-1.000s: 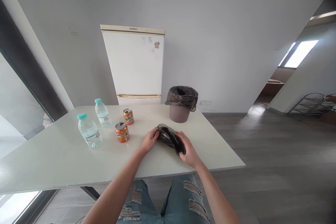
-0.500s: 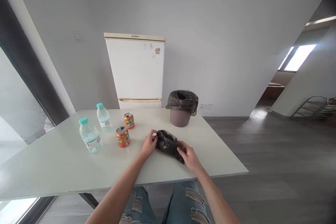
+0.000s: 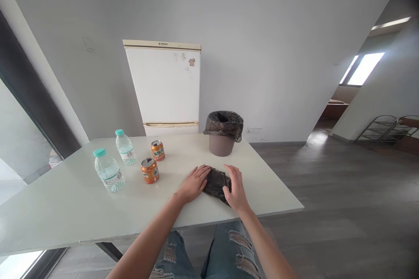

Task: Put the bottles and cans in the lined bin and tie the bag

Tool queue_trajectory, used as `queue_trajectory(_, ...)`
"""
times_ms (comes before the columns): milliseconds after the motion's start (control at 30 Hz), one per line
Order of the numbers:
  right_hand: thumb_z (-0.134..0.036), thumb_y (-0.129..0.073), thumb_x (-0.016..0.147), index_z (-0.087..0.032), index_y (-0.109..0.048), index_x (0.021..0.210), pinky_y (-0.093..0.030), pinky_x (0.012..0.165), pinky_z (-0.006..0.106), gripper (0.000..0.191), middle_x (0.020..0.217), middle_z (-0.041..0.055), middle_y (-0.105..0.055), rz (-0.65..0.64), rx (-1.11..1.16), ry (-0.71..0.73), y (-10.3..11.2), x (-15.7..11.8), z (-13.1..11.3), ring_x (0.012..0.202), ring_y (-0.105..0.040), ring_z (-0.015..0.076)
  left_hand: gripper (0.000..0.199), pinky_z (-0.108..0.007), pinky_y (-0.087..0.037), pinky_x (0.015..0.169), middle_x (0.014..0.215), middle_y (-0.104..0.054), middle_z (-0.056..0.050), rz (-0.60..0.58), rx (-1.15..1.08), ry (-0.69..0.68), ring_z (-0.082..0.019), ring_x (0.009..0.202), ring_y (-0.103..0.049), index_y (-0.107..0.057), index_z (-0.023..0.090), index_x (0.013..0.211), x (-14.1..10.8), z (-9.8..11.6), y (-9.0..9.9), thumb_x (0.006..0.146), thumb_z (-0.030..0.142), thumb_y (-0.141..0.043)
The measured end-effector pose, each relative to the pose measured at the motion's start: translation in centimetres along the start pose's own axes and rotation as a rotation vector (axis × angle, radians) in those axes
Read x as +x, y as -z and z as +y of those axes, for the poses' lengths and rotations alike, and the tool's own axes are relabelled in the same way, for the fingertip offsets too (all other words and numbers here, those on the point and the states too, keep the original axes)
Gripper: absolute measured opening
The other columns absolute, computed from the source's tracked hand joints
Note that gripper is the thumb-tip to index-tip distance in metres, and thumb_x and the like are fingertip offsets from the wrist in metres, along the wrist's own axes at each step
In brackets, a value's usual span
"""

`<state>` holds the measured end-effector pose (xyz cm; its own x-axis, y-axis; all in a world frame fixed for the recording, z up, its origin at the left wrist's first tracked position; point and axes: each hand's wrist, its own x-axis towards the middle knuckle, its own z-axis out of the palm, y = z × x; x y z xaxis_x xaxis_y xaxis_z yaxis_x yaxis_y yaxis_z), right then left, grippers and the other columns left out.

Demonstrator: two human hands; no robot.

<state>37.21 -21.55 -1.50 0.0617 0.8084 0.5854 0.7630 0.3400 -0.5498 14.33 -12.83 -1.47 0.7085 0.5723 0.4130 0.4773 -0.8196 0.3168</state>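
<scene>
A black plastic bag (image 3: 216, 183), folded into a flattened bundle, lies on the white table (image 3: 183, 216) near its front edge. My left hand (image 3: 194, 183) rests flat over the bag's left end, fingers extended. At the bag's right end is my right hand (image 3: 235, 187), its thumb and fingers spread apart, with the thumb touching the bag's edge. Behind the bag stands a brown bin (image 3: 221, 144) with a black liner (image 3: 225, 125) folded over its rim. To the left are two orange cans (image 3: 150, 171) (image 3: 157, 150).
Two clear bottles with teal caps (image 3: 109, 172) (image 3: 125, 149) stand upright left of the cans. A white fridge (image 3: 166, 85) is beyond the table's far edge. The table's right edge borders the grey floor (image 3: 327, 196); a metal rack (image 3: 381, 128) stands far right.
The bag has gone from puffed up to flatter. My left hand has opened from its pinch and lies on the bag. My right hand has let go and spread its fingers. The view has shifted slightly.
</scene>
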Motion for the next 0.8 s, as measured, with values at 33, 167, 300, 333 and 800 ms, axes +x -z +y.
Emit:
queue_trajectory(33,-0.021,-0.043,0.092,-0.019,-0.053,0.148,-0.044,0.12,0.052,0.057,0.148,0.0166,-0.055,0.048,-0.056,0.055,0.1,-0.1,-0.3,0.141,-0.05,0.031,0.052,-0.056,-0.026,0.133,0.166,-0.047,-0.01,-0.039,0.029,0.022,-0.028,0.16,-0.035,-0.048,0.023,0.159,0.1,-0.2,-0.5,0.109,0.027,-0.039)
queue_trajectory(167,-0.022,-0.034,0.102,-0.02,-0.065,0.141,-0.027,0.132,0.052,0.05,0.159,0.0108,-0.053,-0.096,-0.254,0.199,-0.8,0.6,-2.4,0.153,-0.042,0.0292,0.055,-0.057,-0.029,0.132,0.167,-0.046,-0.012,-0.071,0.071,0.069,-0.029,0.159,-0.036,-0.046,0.02,0.162,0.2,-1.2,-1.9,0.107,0.024,-0.04)
queue_trajectory(300,-0.037,-0.028,0.11,-0.018,-0.045,0.164,-0.03,0.131,0.053,0.059,0.173,0.0065,-0.034,-0.407,-0.337,0.097,-2.8,1.7,-3.1,0.161,-0.031,0.0295,0.057,-0.054,-0.03,0.133,0.169,-0.041,-0.015,-0.096,0.093,0.059,-0.029,0.16,-0.035,-0.041,0.014,0.164,0.0,-1.9,-2.5,0.109,0.027,-0.037)
queue_trajectory(333,-0.039,-0.026,0.111,-0.018,-0.041,0.166,-0.029,0.132,0.054,0.061,0.174,0.0066,-0.031,-0.452,-0.357,0.064,-3.2,1.7,-3.0,0.162,-0.03,0.0296,0.057,-0.054,-0.03,0.133,0.169,-0.041,-0.015,-0.095,0.105,0.06,-0.029,0.16,-0.035,-0.042,0.013,0.164,-0.1,-2.1,-2.7,0.109,0.027,-0.036)
queue_trajectory(800,-0.041,-0.022,0.111,-0.014,-0.042,0.165,-0.023,0.134,0.053,0.064,0.173,0.0062,-0.03,-0.501,-0.446,-0.057,-3.9,1.2,-2.0,0.162,-0.03,0.026,0.058,-0.057,-0.034,0.129,0.169,-0.04,-0.018,-0.073,0.154,0.125,-0.034,0.16,-0.034,-0.045,0.011,0.162,-0.1,-2.7,-3.5,0.112,0.036,-0.03)
